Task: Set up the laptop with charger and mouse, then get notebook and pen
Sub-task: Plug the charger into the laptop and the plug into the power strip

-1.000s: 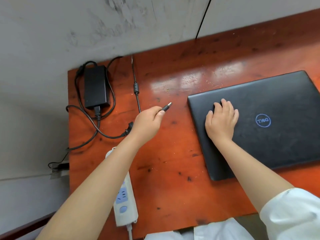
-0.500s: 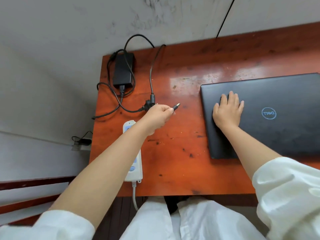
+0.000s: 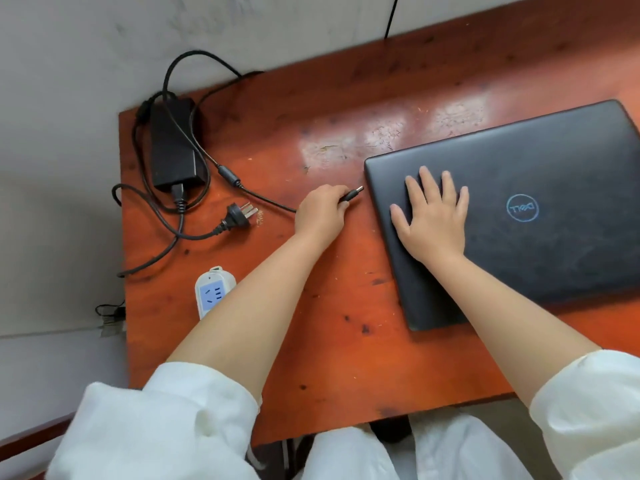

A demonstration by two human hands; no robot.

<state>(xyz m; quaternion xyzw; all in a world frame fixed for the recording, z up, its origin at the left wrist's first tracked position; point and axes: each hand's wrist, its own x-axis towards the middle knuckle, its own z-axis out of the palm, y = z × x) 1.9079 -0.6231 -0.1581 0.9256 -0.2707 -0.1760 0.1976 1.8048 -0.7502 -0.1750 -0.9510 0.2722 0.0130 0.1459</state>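
A closed black laptop (image 3: 540,209) lies on the red-brown wooden table (image 3: 346,341), at the right. My right hand (image 3: 433,220) rests flat on its lid near the left edge, fingers spread. My left hand (image 3: 322,213) pinches the charger's barrel connector (image 3: 353,195), whose metal tip points at the laptop's left side, a short gap away. The black power brick (image 3: 173,147) sits at the table's far left corner with its cable looped around it. Its wall plug (image 3: 239,214) lies loose on the table. No mouse, notebook or pen is in view.
A white power strip (image 3: 213,291) with blue sockets lies near the table's left front, partly under my left forearm. A grey wall runs behind and left of the table. A thin black cable (image 3: 391,15) hangs down the wall.
My left hand has carried the connector to the right, close to the laptop's left edge. The cable now trails straighter across the table. My right hand stays on the lid.
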